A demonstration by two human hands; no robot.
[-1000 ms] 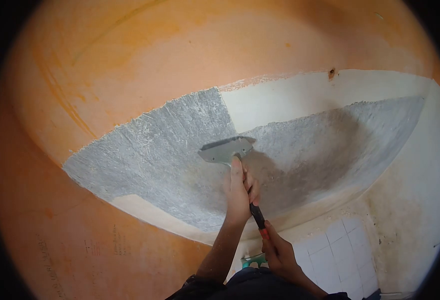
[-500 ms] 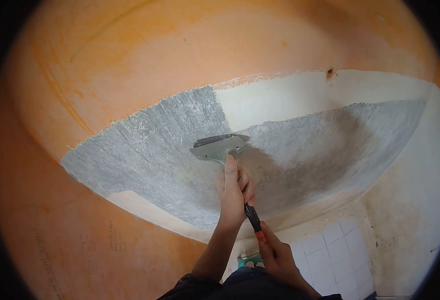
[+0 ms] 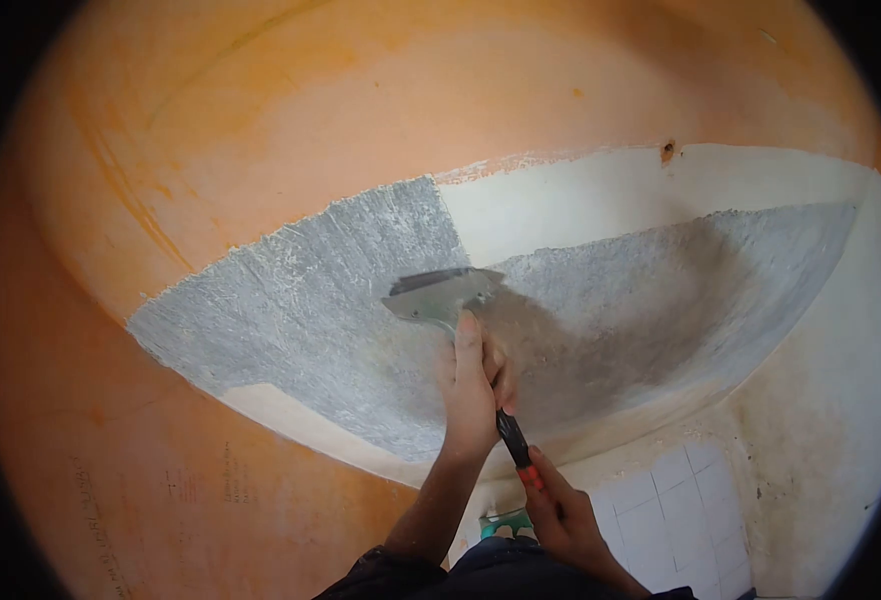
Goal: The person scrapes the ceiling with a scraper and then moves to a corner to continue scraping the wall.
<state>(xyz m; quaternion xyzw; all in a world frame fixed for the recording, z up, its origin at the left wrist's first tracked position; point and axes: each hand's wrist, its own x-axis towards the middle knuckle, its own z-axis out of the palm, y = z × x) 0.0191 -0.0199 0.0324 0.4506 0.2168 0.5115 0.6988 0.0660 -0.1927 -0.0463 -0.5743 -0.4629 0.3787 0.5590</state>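
What worries me first, watching through the head camera, is the broad-bladed scraper (image 3: 428,303). Its wide head lies over the grey patch (image 3: 325,290) of the wall, just below the lower corner of the cream-white strip (image 3: 560,200); whether the full edge meets the surface I can't tell from here. If the two hands push out of line, I judge the head could twist on its long handle (image 3: 511,440) and one blade corner could gouge the grey. A stroke carried too high might chip the ragged border of the orange paint (image 3: 260,140), and the dark hole (image 3: 668,150) near the top of the strip could catch a corner. A sudden slip might also scuff the knuckles of the leading hand, since they sit close to the wall.

As for grip, I see the left hand (image 3: 473,385) closed around the upper handle just under the head, thumb laid up along the neck and fingers curled round the far side. The right hand (image 3: 562,512) is clenched lower down, around the red section near the handle's end. Neither is loose. If that lower grip slid, I'd expect the head to swing. Beneath them I make out green footwear (image 3: 505,522) and, beside it, white tiles (image 3: 665,505).
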